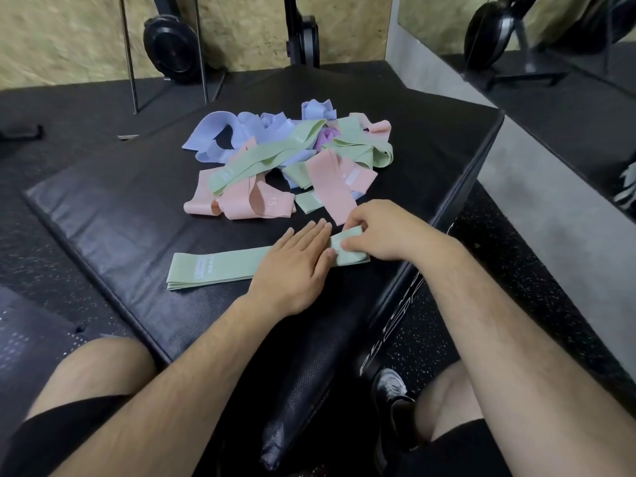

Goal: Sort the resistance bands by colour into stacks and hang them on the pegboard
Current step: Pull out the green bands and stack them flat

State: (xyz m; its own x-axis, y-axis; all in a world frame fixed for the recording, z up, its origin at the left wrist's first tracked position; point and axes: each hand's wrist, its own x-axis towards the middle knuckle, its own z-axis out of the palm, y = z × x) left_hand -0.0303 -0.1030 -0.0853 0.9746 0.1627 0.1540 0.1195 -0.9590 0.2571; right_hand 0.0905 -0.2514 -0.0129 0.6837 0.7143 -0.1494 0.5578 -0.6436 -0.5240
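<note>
A flat stack of green bands (213, 270) lies along the near part of the black mat (113, 218). My left hand (296, 266) presses flat on the stack's right half with straight fingers. My right hand (382, 232) pinches the stack's right end between thumb and fingers. Behind them sits a tangled pile of bands: blue ones (213, 136) at the back left, pink ones (254, 201) in front, green ones (261, 160) across the middle and a purple one (327, 137) mostly buried.
The mat's right edge (481, 160) drops to speckled floor. My bare knees and black shorts frame the bottom, with a black shoe (392, 390) between them. Black weight plates (172, 49) and metal rack legs (129, 56) stand by the wooden wall behind.
</note>
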